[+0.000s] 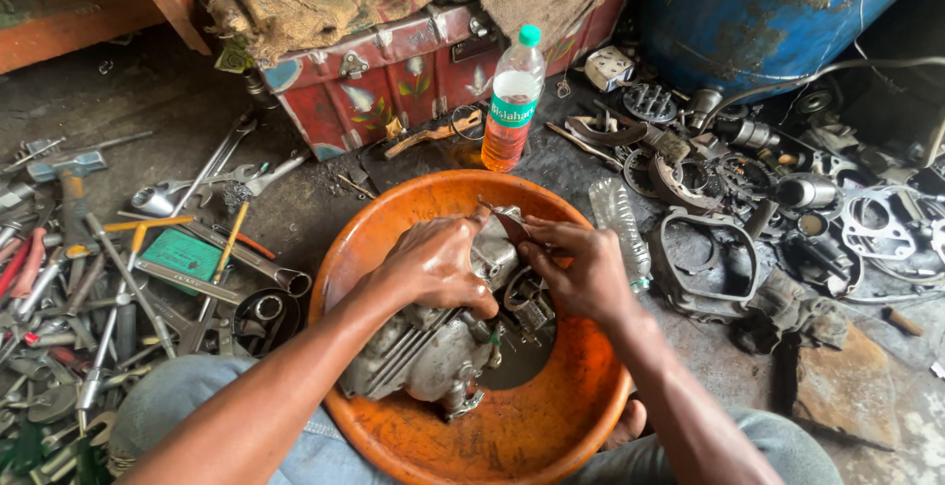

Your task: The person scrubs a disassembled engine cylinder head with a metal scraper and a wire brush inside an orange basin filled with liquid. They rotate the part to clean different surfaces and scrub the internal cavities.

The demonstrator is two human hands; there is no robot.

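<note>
- A person sits on the ground with both knees in grey trousers at the bottom edge, and a wide orange basin point(551, 416) rests between them
- In the basin lies a grimy grey engine casing point(433, 347), finned on its lower left side, with dark liquid pooled beside it on the basin floor
- The left hand point(433, 263) lies palm down over the top of the casing, fingers curled and pressed on the metal, gripping it
- The right hand point(581, 268) is just beside the left, the two close together over the upper part of the casing; its fingers pinch a thin dark reddish strip point(510, 224) that sticks up from the casing between the hands
- To the left of the basin, a heap of hand tools covers the floor: spanners point(212, 175), a hammer point(69, 175) and a screwdriver with a yellow shaft point(231, 239), with a green flat box point(182, 254) among them
- To the right, an empty clear bottle point(620, 224) lies on its side next to a dark metal cover frame point(704, 258), amid scattered engine parts and gaskets
- Beyond the basin stands a plastic bottle with a green cap point(512, 101), orange liquid in its lower part
- Behind it sits a red painted metal trunk point(394, 76) draped with sacking, and a blue drum point(758, 7) stands at the far right
</note>
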